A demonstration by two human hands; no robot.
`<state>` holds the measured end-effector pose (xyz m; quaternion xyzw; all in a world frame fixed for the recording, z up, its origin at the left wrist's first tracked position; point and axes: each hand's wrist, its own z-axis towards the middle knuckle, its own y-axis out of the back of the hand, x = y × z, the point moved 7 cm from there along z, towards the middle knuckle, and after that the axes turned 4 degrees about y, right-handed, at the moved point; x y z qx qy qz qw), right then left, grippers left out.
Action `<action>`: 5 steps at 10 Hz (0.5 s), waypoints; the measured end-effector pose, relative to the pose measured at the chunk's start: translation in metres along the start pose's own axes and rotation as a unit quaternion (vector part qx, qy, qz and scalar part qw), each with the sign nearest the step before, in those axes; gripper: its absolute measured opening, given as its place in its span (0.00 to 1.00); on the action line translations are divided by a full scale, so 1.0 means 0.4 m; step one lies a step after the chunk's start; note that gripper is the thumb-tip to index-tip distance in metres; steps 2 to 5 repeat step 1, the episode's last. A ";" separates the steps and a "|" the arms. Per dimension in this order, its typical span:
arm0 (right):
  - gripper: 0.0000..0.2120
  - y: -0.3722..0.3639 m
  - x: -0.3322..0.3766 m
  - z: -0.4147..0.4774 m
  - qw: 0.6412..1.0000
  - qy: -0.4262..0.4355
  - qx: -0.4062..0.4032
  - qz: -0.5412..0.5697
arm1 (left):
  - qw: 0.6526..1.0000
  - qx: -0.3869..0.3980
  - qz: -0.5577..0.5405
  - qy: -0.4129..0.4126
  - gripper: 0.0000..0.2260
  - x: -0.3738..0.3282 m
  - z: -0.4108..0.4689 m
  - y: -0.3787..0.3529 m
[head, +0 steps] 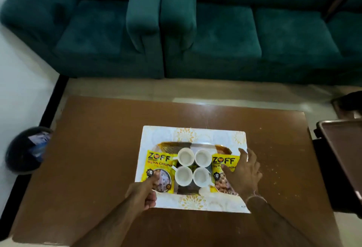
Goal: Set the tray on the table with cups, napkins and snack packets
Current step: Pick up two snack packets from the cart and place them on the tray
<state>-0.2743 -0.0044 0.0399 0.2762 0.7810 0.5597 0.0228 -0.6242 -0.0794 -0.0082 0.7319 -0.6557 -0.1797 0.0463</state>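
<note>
A tray (203, 145) rests on a white mat with gold flower prints (192, 133) in the middle of the brown table (94, 148). Several white cups (185, 157) stand in a square at the tray's middle. One yellow snack packet (156, 163) lies on the tray's left side and a second yellow snack packet (223, 161) on its right. My left hand (142, 193) has its forefinger on the lower part of the left packet, other fingers curled. My right hand (243, 172) lies spread over the right packet's right edge. No napkins are visible.
Two teal sofas (176, 31) stand beyond the table. A dark round bin (27, 150) sits on the floor at the left. A second metal tray (344, 152) juts in at the right edge. Crumbs speckle the table right of the mat.
</note>
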 end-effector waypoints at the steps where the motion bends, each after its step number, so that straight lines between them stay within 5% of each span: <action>1: 0.34 0.077 0.105 0.006 0.996 0.070 0.028 0.049 | 0.988 -0.078 0.063 -0.115 0.27 -0.152 -0.081 0.050; 5: 0.34 0.077 0.105 0.006 0.996 0.070 0.028 0.049 | 0.988 -0.078 0.063 -0.115 0.27 -0.152 -0.081 0.050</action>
